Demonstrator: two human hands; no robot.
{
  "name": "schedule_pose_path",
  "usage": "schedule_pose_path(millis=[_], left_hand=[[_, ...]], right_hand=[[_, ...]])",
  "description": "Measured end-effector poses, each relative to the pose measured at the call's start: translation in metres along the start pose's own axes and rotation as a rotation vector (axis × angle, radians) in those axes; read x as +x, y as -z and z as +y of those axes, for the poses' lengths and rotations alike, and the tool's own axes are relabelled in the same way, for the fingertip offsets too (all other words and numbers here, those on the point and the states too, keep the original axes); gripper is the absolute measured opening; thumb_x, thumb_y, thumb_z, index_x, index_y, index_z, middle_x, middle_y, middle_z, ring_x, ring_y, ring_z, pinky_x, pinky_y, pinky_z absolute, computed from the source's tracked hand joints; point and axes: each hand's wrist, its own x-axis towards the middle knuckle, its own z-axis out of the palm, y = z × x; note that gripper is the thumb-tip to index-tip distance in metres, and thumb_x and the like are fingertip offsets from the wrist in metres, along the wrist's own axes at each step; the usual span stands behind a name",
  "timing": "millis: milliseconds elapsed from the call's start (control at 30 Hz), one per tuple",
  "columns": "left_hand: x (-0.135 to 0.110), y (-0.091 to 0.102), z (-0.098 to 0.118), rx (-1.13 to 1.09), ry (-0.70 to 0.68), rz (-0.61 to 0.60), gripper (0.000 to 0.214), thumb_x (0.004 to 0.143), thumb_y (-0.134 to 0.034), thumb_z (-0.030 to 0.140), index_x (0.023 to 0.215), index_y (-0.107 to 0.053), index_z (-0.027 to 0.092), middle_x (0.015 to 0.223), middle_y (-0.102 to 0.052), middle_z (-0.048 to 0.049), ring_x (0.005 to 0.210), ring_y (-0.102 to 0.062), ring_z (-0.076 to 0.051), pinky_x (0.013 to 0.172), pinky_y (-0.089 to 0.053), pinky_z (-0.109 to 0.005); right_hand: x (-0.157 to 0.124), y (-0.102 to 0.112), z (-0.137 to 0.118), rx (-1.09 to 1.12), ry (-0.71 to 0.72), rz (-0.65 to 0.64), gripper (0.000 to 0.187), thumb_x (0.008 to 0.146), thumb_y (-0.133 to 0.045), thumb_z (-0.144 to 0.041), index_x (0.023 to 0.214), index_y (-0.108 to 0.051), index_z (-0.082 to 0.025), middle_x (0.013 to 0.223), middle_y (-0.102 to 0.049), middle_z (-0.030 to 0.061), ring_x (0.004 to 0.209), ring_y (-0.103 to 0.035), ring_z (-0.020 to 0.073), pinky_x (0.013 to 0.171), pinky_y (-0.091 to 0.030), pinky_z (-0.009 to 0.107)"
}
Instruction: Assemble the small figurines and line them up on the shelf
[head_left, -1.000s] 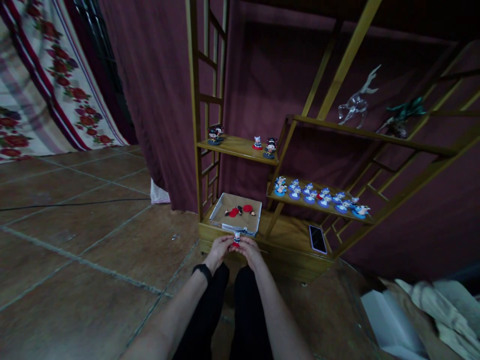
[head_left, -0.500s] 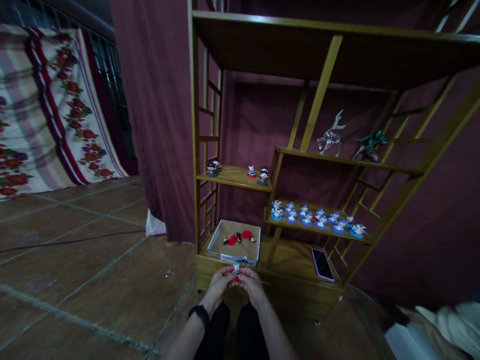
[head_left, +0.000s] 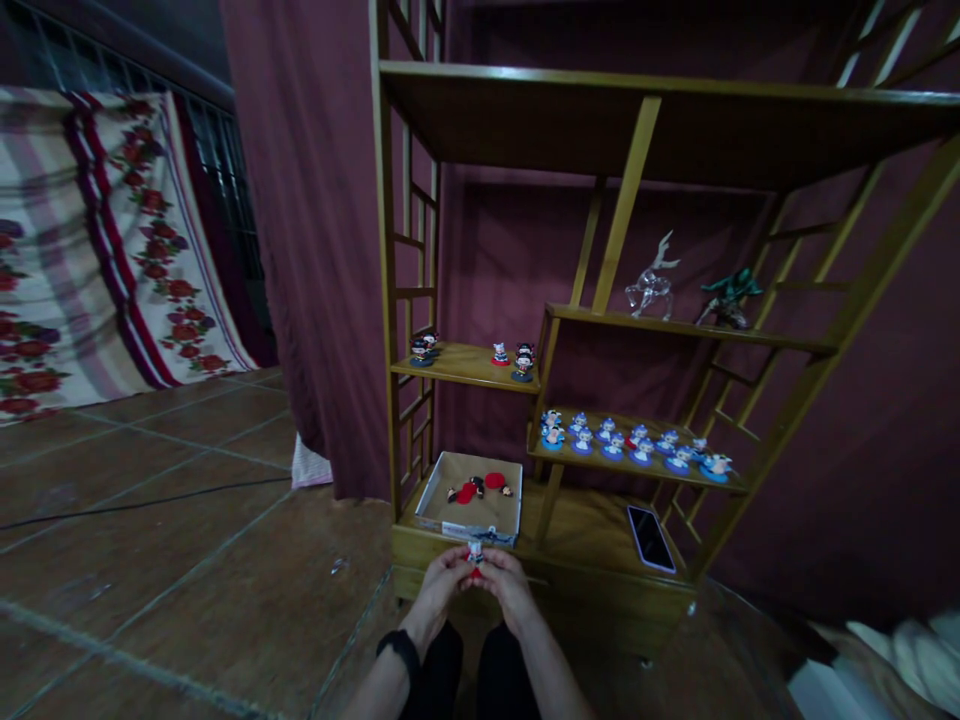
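Between my left hand (head_left: 444, 582) and my right hand (head_left: 507, 580) is a small white figurine (head_left: 475, 553) on a red base. The fingers of both hands close on it from either side, and it stands upright, just in front of the shelf's lower edge. Just beyond it a shallow cardboard box (head_left: 435, 505) rests on the bottom board, with a few figurines (head_left: 471, 490) with red bases lying on their sides in it. A similar white figurine (head_left: 500, 354) stands on the small left shelf, beside dark-haired figurines (head_left: 523, 363).
Several blue and purple figurines (head_left: 613, 445) stand in rows on the middle shelf (head_left: 637, 412). A phone (head_left: 650, 538) lies on the bottom board. A clear deer figure (head_left: 651, 280) and a dark green figure (head_left: 731, 298) occupy the upper right shelf. A cable (head_left: 150, 497) crosses the floor.
The view has tilted up slightly, so the shelf sits lower in the picture. Both hands keep hold of the white figurine in nearly the same place.
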Motion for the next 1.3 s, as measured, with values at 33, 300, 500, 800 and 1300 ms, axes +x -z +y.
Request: schedule_pose_path(millis=[33,300,500,800,1300], left_hand=[[-0.001,0.0,0.0,0.005,0.002,0.0,0.038,0.049,-0.078,0.022,0.084,-0.065,0.012,0.068,-0.066,-0.0052,0.052,-0.058,-0.009,0.054,-0.045,-0.02],[-0.001,0.001,-0.002,0.058,-0.016,-0.07,0.045,0.05,-0.079,0.024,0.091,-0.064,0.013,0.07,-0.066,-0.0056,0.061,-0.061,-0.012,0.06,-0.044,-0.022],[0.0,0.001,-0.005,0.117,-0.054,-0.089,0.043,0.049,-0.078,0.024,0.09,-0.065,0.013,0.07,-0.067,-0.0056,0.06,-0.059,-0.013,0.06,-0.043,-0.023],[-0.018,-0.016,0.01,0.221,-0.123,-0.088,0.044,0.05,-0.077,0.028,0.09,-0.066,0.014,0.08,-0.068,-0.0071,0.072,-0.06,-0.018,0.072,-0.044,-0.027],[-0.014,-0.025,0.001,0.275,-0.099,-0.076,0.044,0.042,-0.079,0.027,0.082,-0.069,0.014,0.069,-0.067,-0.0039,0.061,-0.057,-0.015,0.064,-0.043,-0.026]], right_hand=[[0.0,0.0,0.0,0.002,0.004,0.005,0.032,0.058,-0.071,-0.031,0.084,-0.067,-0.014,0.082,-0.068,0.0078,0.075,-0.063,0.0189,0.07,-0.048,0.032],[0.003,0.008,0.005,-0.015,-0.001,0.034,0.031,0.057,-0.07,-0.03,0.084,-0.067,-0.015,0.084,-0.068,0.0077,0.075,-0.062,0.0183,0.069,-0.047,0.03],[0.001,0.011,0.002,-0.03,-0.015,0.012,0.029,0.058,-0.067,-0.027,0.084,-0.067,-0.014,0.085,-0.069,0.0089,0.074,-0.063,0.0188,0.069,-0.046,0.031],[-0.003,0.012,-0.008,-0.024,-0.029,0.026,0.03,0.057,-0.068,-0.029,0.084,-0.067,-0.015,0.085,-0.069,0.0082,0.074,-0.062,0.0182,0.066,-0.046,0.029],[-0.007,0.023,-0.008,-0.148,0.001,0.071,0.038,0.054,-0.071,-0.044,0.081,-0.065,-0.018,0.082,-0.067,0.0045,0.068,-0.06,0.0156,0.057,-0.044,0.025]])
